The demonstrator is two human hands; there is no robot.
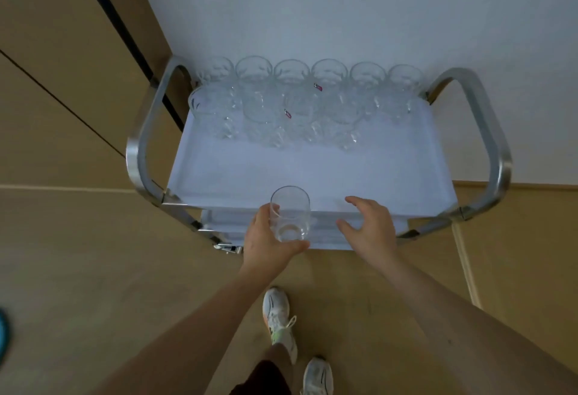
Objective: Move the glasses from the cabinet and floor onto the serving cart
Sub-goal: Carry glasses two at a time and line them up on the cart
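Your left hand (266,238) clamps the glass (290,214) upright; right hand (364,227) spread empty; the cart (312,172) has room at 6 o'clock.

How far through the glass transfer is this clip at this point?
Well along: two rows of glasses already stand at the far end of the serving cart top shelf. In hand: the left hand grips one clear glass at the near edge; the right hand is empty. Cabinet out of view, so remaining count unknown.

Blue object (2,333) cut off at left edge; rear glasses (292,100) blurred.
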